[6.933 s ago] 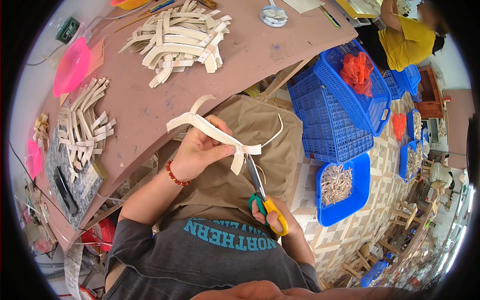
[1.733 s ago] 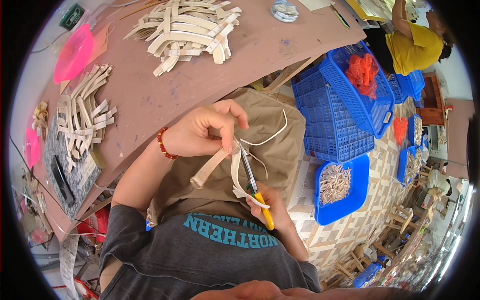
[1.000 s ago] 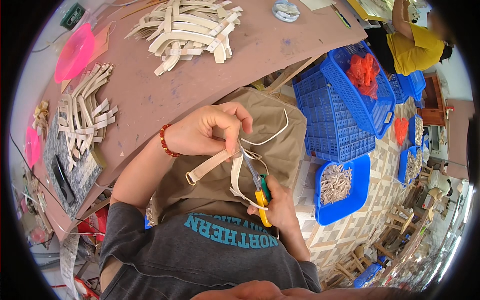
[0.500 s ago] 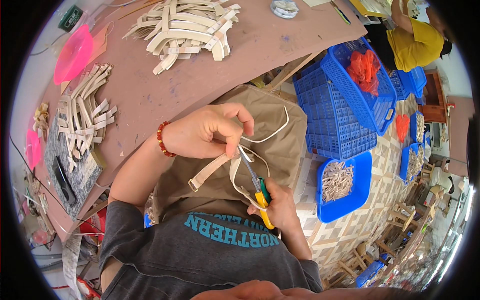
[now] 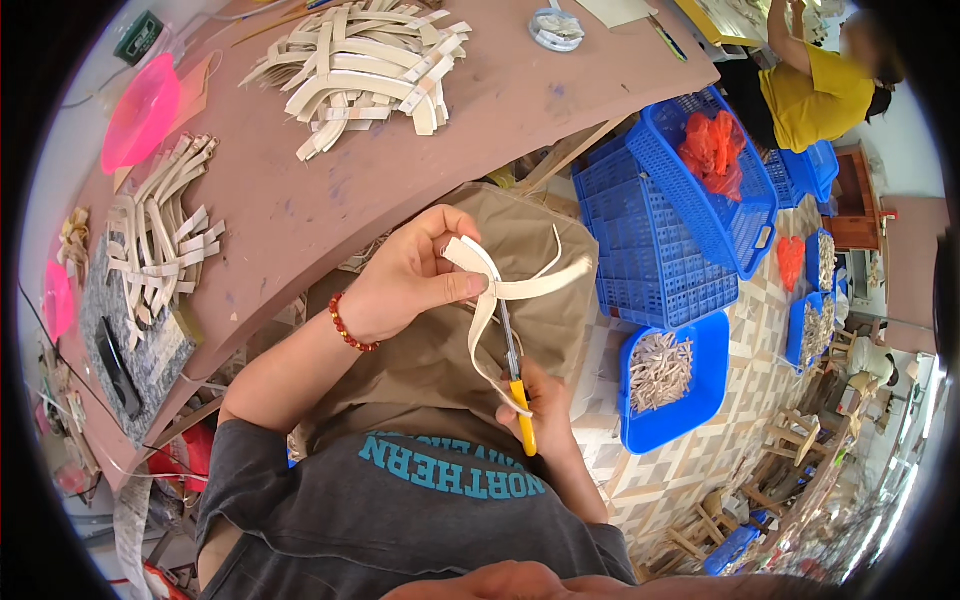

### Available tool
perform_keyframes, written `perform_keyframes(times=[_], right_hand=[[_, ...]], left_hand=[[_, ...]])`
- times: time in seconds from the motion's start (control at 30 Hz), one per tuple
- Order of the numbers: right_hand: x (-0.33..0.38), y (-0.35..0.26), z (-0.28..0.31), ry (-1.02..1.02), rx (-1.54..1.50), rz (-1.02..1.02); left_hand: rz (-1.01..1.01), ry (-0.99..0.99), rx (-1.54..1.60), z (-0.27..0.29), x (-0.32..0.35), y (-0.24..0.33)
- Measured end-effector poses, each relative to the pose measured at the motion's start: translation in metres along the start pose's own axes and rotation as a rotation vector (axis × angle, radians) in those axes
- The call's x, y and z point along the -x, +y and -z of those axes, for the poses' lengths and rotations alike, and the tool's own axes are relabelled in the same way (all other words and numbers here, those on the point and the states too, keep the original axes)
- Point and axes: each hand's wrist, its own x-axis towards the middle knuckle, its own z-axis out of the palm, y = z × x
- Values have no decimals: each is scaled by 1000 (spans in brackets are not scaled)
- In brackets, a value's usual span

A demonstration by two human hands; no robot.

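My left hand (image 5: 415,275), with a red bead bracelet on its wrist, pinches a cream strap (image 5: 545,285) between thumb and fingers. The strap's free end curves out to the right. My right hand (image 5: 550,400) grips yellow-handled scissors (image 5: 525,420), blades pointing up at the strap beside my left thumb. A narrow cream strip (image 5: 476,345) hangs from the cutting place down along the scissors to the handle. Another thin strip rises behind the strap. Whether the blades are closed, I cannot tell. Brown cloth (image 5: 400,390) covers my lap beneath both hands.
A brown table (image 5: 420,165) at the left carries two heaps of cream straps (image 5: 370,90) (image 5: 165,235) and a pink bowl (image 5: 145,115). On the right stand blue crates (image 5: 655,240) and a blue tub (image 5: 715,390) of short offcuts. A person in yellow (image 5: 825,95) works at far right.
My left hand has turned and shifted slightly down, and the strap's wide end now points right instead of lower left. The scissors stand more upright, with their blades at the strap.
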Motion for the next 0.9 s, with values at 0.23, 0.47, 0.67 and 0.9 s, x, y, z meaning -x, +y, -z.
perform_keyframes(times=[0.23,0.47,0.67,0.9], right_hand=[[3,10,-8,-219,-428,5],[-2,2,-8,-275,-508,-25],[-2,2,-7,-267,-444,-43],[2,1,-8,-250,-530,-87]], left_hand=[[37,-81,-99,1,2,-2],[58,-85,-142,-2,2,0],[65,-102,-150,-1,1,3],[94,-148,-136,2,-1,6]])
